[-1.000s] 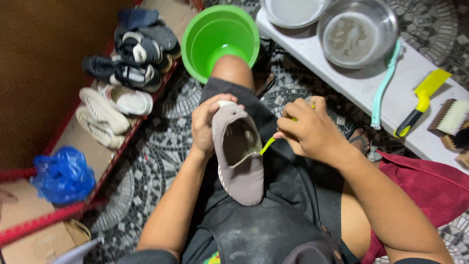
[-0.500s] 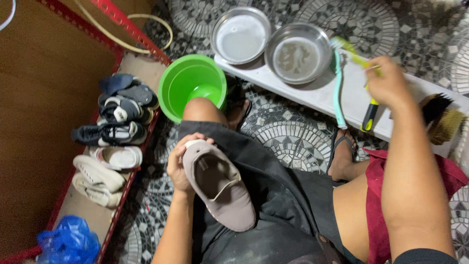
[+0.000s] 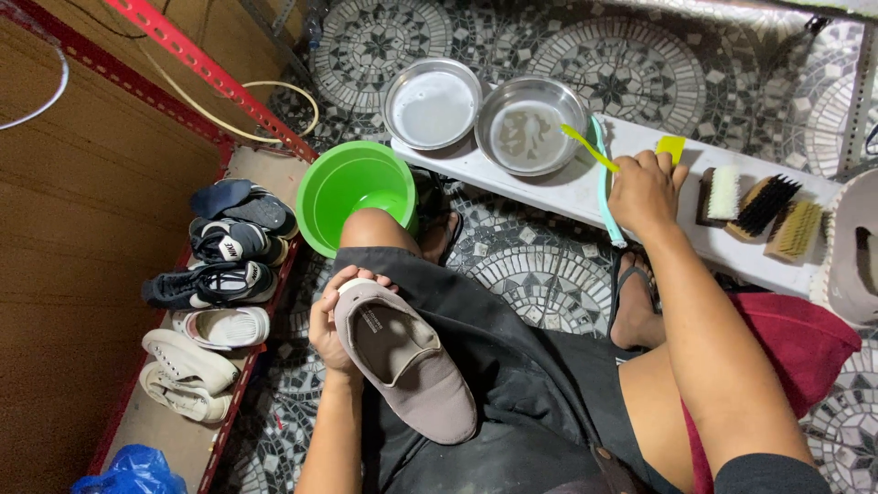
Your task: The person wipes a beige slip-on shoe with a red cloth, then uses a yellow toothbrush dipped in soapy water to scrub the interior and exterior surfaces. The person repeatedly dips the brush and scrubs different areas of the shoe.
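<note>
My left hand (image 3: 331, 322) grips the heel of a grey-brown slip-on shoe (image 3: 402, 363) that rests on my lap, its opening facing up. My right hand (image 3: 645, 190) reaches out over the white board (image 3: 585, 187) and lies on the tools there. A thin yellow brush (image 3: 590, 148) pokes out from under its fingers, beside a pale teal toothbrush (image 3: 605, 187) and a yellow-handled tool (image 3: 671, 148). Whether the fingers close on the yellow brush I cannot tell.
Two metal bowls (image 3: 433, 103) (image 3: 530, 137) sit on the board. A green bucket (image 3: 352, 192) stands by my knee. Scrub brushes (image 3: 754, 206) lie at the board's right end. Several shoes (image 3: 224, 274) line a low shelf on the left. A blue bag (image 3: 133, 471) lies below.
My right hand left the shoe and reached to the board, settling lower on the tools. The view swung up and right. My left hand kept hold of the shoe.
</note>
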